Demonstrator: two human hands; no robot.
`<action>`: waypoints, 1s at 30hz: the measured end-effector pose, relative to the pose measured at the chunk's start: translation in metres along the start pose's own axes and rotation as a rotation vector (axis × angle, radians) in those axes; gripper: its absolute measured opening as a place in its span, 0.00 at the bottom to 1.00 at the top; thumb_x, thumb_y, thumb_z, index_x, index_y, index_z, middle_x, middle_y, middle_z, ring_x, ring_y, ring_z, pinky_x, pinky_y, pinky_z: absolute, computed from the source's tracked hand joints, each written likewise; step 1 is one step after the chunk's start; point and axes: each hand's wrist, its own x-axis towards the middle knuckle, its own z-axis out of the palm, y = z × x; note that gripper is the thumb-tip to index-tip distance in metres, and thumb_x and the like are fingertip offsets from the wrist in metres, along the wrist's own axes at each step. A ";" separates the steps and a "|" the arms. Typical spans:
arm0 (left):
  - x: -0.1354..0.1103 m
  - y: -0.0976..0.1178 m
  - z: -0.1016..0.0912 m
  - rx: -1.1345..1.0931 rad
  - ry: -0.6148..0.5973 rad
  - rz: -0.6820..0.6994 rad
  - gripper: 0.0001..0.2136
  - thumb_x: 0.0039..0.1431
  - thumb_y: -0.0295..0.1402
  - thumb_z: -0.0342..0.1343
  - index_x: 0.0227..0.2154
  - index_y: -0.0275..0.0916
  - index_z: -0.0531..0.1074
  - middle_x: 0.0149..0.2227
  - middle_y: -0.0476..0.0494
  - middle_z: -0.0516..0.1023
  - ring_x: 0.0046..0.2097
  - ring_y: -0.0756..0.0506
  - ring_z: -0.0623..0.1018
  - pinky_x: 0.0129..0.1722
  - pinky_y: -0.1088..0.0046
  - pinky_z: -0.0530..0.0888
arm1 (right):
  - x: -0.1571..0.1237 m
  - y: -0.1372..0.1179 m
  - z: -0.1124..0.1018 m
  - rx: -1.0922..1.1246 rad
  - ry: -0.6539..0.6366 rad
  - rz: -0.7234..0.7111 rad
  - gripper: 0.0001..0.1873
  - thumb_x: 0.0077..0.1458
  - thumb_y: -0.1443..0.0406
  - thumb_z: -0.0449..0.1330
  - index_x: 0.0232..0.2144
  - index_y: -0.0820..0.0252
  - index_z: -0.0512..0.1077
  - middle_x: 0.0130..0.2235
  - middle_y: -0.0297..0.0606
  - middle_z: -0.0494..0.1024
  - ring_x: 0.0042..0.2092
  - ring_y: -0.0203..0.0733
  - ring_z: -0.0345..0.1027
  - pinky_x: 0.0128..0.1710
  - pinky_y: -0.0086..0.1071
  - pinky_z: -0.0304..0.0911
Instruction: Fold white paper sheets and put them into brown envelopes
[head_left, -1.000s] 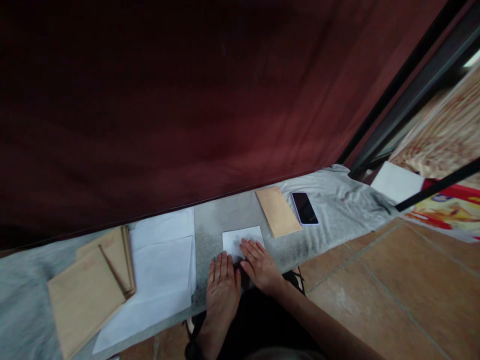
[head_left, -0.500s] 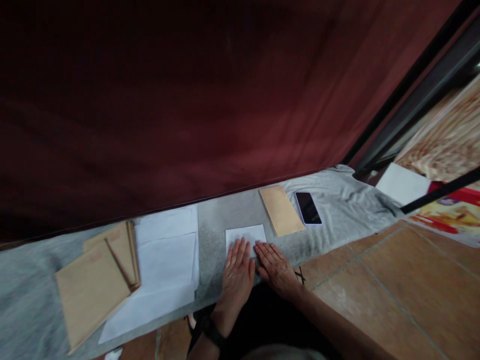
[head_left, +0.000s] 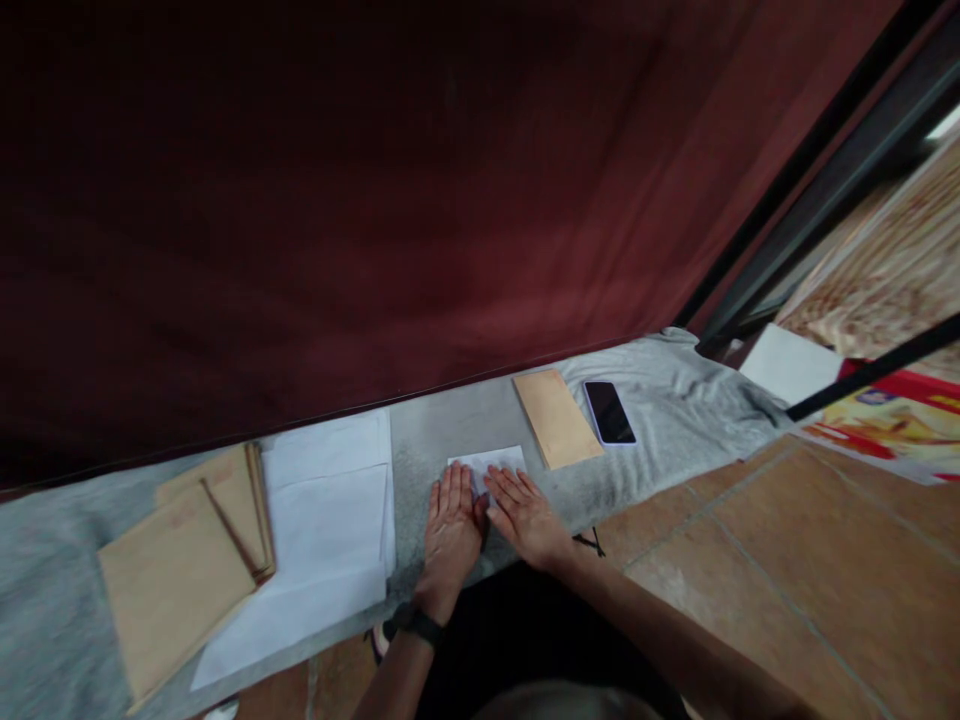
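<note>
Both palms face down on a small folded sheet of white paper [head_left: 501, 458], which lies on a grey cloth [head_left: 450, 415]. My left hand [head_left: 454, 525] rests flat over the paper's left part, fingers stretched out. Over its right part lies my right hand [head_left: 529, 515], also flat with straight fingers. The hands cover the paper's near edge, and only its far strip shows. Just right of the paper is a brown envelope [head_left: 559, 420]. Farther left, a stack of white sheets [head_left: 330, 525] is spread out, partly under several brown envelopes [head_left: 176, 575].
A phone [head_left: 610, 413] with a dark screen lies right of the single envelope. Behind the cloth-covered surface rises a dark red panel [head_left: 420, 250]. On the right are a black bar [head_left: 877, 365], a colourful printed box [head_left: 892, 420] and the tiled floor [head_left: 735, 580].
My left hand has slid slightly left on the paper, and my right hand has shifted left and inward. The view has tilted a little; the envelopes and phone stay in place.
</note>
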 end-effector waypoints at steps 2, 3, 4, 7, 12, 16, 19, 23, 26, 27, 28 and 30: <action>0.000 0.001 0.001 0.010 -0.010 0.003 0.28 0.66 0.30 0.41 0.68 0.31 0.54 0.69 0.32 0.60 0.71 0.38 0.57 0.67 0.51 0.60 | 0.013 -0.001 0.010 -0.016 0.004 0.026 0.26 0.70 0.59 0.49 0.67 0.58 0.60 0.67 0.42 0.64 0.68 0.44 0.56 0.68 0.45 0.52; 0.000 0.001 0.001 0.015 -0.015 0.002 0.28 0.66 0.30 0.41 0.68 0.31 0.55 0.69 0.32 0.59 0.71 0.38 0.57 0.67 0.52 0.60 | 0.017 0.000 0.015 -0.026 -0.001 0.032 0.26 0.70 0.58 0.49 0.66 0.59 0.61 0.67 0.43 0.64 0.68 0.44 0.56 0.68 0.45 0.52; 0.000 0.001 0.001 0.020 -0.018 -0.002 0.27 0.66 0.29 0.40 0.68 0.30 0.55 0.69 0.32 0.59 0.71 0.39 0.57 0.68 0.52 0.59 | 0.020 0.000 0.019 -0.038 -0.001 0.040 0.26 0.70 0.58 0.50 0.66 0.59 0.62 0.67 0.43 0.64 0.68 0.45 0.56 0.68 0.45 0.52; 0.001 0.001 0.000 0.030 -0.013 -0.007 0.27 0.67 0.32 0.40 0.67 0.29 0.56 0.69 0.31 0.60 0.71 0.38 0.57 0.68 0.52 0.59 | 0.021 0.005 0.028 -0.080 0.029 0.094 0.27 0.70 0.57 0.50 0.66 0.62 0.62 0.68 0.46 0.62 0.68 0.47 0.55 0.68 0.47 0.52; 0.003 0.004 -0.001 0.024 0.005 -0.030 0.26 0.68 0.35 0.40 0.66 0.31 0.58 0.68 0.32 0.62 0.70 0.38 0.59 0.67 0.51 0.59 | 0.012 0.012 0.035 -0.134 0.117 0.225 0.31 0.70 0.57 0.49 0.67 0.71 0.57 0.67 0.53 0.61 0.70 0.50 0.51 0.68 0.47 0.51; 0.009 0.013 0.000 0.034 0.002 -0.046 0.25 0.68 0.33 0.40 0.65 0.28 0.60 0.67 0.28 0.63 0.70 0.36 0.60 0.67 0.49 0.59 | 0.008 0.013 0.039 -0.146 0.147 0.249 0.33 0.69 0.58 0.49 0.69 0.72 0.53 0.68 0.54 0.60 0.70 0.52 0.49 0.67 0.50 0.51; 0.017 0.022 0.002 0.020 -0.004 0.000 0.25 0.68 0.33 0.40 0.65 0.31 0.61 0.68 0.31 0.62 0.70 0.36 0.59 0.68 0.48 0.58 | 0.007 0.013 0.039 -0.160 0.129 0.242 0.32 0.69 0.60 0.49 0.69 0.73 0.53 0.68 0.54 0.59 0.70 0.53 0.49 0.68 0.49 0.50; 0.021 0.022 0.004 -0.002 -0.047 0.074 0.25 0.69 0.33 0.39 0.68 0.37 0.57 0.69 0.37 0.60 0.71 0.39 0.58 0.69 0.49 0.56 | 0.006 0.013 0.039 -0.186 0.108 0.237 0.32 0.68 0.62 0.49 0.69 0.72 0.52 0.69 0.54 0.58 0.70 0.53 0.48 0.68 0.49 0.48; 0.019 0.013 0.002 0.027 -0.082 0.052 0.26 0.70 0.36 0.39 0.69 0.35 0.54 0.71 0.37 0.56 0.71 0.40 0.55 0.69 0.52 0.54 | 0.006 0.014 0.040 -0.215 0.120 0.231 0.32 0.69 0.61 0.48 0.69 0.73 0.52 0.68 0.55 0.59 0.70 0.53 0.49 0.68 0.49 0.48; 0.018 0.009 0.000 0.043 -0.097 0.031 0.27 0.70 0.37 0.38 0.69 0.35 0.54 0.71 0.37 0.56 0.72 0.40 0.55 0.70 0.52 0.54 | 0.006 0.014 0.041 -0.224 0.130 0.226 0.32 0.69 0.60 0.48 0.69 0.74 0.52 0.68 0.55 0.59 0.70 0.53 0.49 0.68 0.49 0.49; 0.017 0.006 -0.001 0.059 -0.115 0.010 0.27 0.70 0.38 0.38 0.69 0.34 0.53 0.71 0.37 0.56 0.72 0.41 0.54 0.70 0.53 0.53 | 0.006 0.014 0.041 -0.231 0.140 0.221 0.33 0.69 0.60 0.48 0.69 0.74 0.51 0.68 0.56 0.59 0.70 0.53 0.49 0.67 0.49 0.49; 0.016 0.001 -0.003 0.085 -0.150 -0.024 0.27 0.70 0.38 0.37 0.69 0.34 0.52 0.71 0.38 0.55 0.72 0.41 0.53 0.70 0.53 0.52 | 0.006 0.014 0.041 -0.240 0.158 0.211 0.33 0.70 0.59 0.48 0.69 0.74 0.50 0.68 0.56 0.60 0.70 0.53 0.50 0.67 0.49 0.49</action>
